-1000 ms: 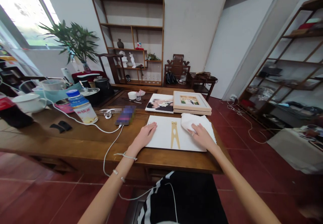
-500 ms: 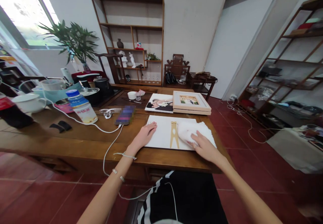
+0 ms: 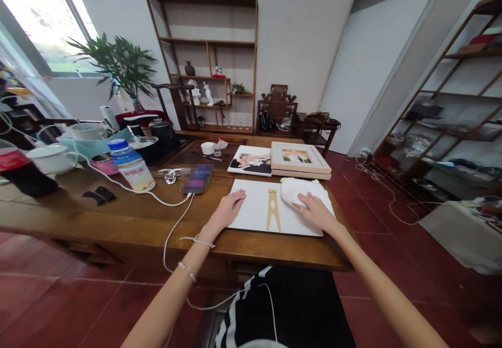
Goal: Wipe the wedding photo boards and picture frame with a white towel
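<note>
Now | white cloth [image 3: 292,188] (crumpled, soft) | right hand [image 3: 314,209] flat atop it | left hand [image 3: 229,209] open, pressing white board [image 3: 254,216]

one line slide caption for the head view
Left hand rests on a white board on a wooden table while right hand presses a white cloth onto it.

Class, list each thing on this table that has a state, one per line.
Left hand, flat on white board.
Right hand, pressing white cloth.
White cloth, bunched on board.
Bottle, upright, capped.
Phone, cable plugged in.
Framed picture, lying face up.
</note>
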`<control>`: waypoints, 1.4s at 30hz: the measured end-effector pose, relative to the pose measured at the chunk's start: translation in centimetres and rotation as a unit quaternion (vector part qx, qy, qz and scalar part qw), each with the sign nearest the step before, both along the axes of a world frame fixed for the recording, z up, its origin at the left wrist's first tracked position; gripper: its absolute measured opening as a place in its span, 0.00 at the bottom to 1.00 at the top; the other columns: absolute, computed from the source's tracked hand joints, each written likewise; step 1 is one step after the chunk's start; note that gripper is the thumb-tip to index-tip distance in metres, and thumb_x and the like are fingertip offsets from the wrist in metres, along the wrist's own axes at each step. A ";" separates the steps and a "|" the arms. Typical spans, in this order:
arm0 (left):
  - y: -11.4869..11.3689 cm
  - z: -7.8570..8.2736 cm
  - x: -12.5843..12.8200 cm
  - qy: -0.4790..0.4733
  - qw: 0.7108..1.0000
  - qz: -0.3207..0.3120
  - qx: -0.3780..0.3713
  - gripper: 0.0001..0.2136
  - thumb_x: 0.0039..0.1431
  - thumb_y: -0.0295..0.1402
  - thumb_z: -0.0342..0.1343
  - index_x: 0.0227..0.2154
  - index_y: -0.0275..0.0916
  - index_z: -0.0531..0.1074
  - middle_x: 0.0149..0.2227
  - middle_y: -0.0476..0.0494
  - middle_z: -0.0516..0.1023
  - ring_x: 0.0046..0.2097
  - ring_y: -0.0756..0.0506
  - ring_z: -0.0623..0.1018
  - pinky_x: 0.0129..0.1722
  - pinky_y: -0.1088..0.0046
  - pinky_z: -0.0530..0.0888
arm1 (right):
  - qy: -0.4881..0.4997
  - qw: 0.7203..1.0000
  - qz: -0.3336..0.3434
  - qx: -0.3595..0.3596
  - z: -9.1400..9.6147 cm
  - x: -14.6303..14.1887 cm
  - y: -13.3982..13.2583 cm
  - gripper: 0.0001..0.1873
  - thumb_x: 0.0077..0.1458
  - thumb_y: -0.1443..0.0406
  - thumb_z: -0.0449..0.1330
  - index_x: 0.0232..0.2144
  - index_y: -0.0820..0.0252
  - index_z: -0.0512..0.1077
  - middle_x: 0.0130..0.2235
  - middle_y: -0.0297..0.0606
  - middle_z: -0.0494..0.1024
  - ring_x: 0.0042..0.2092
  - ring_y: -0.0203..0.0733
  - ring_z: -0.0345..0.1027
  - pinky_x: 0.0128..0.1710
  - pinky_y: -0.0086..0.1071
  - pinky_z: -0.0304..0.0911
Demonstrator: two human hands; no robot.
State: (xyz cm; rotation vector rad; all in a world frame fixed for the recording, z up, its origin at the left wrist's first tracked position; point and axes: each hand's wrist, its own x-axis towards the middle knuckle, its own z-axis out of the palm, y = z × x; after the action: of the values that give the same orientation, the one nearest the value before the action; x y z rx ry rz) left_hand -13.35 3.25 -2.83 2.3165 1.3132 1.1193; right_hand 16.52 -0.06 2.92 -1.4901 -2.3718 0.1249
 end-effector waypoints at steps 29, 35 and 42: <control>0.0 0.2 0.0 -0.014 1.000 -0.010 -0.014 0.12 0.58 0.32 0.47 0.40 0.37 0.73 0.48 0.40 0.75 0.54 0.43 0.71 0.56 0.60 0.65 | 0.074 0.997 -0.019 0.004 -0.4 1.5 1.7 0.13 0.57 0.59 0.47 0.23 0.55 0.60 0.24 0.30 0.67 0.31 0.41 0.64 0.52 0.41 0.53; -0.3 0.3 0.0 -0.007 1.000 -0.002 -0.007 0.13 0.58 0.32 0.47 0.41 0.38 0.74 0.48 0.41 0.75 0.53 0.43 0.71 0.56 0.59 0.65 | 0.030 0.999 0.007 -0.015 -0.4 0.6 -7.3 0.10 0.57 0.65 0.45 0.26 0.54 0.62 0.31 0.36 0.72 0.48 0.50 0.65 0.50 0.44 0.56; -0.4 0.6 0.1 0.013 1.000 -0.008 -0.010 0.13 0.58 0.32 0.46 0.41 0.36 0.73 0.49 0.39 0.74 0.54 0.42 0.70 0.56 0.59 0.65 | 0.035 0.996 0.039 -0.067 0.2 0.3 -9.9 0.08 0.57 0.64 0.47 0.29 0.55 0.65 0.43 0.40 0.73 0.59 0.52 0.51 0.51 0.42 0.57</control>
State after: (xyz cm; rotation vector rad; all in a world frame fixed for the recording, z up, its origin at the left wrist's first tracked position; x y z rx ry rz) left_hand -13.30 2.86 -2.22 2.3305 1.3061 1.0703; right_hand 16.83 -9.92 3.11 -1.4262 -2.4076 0.3556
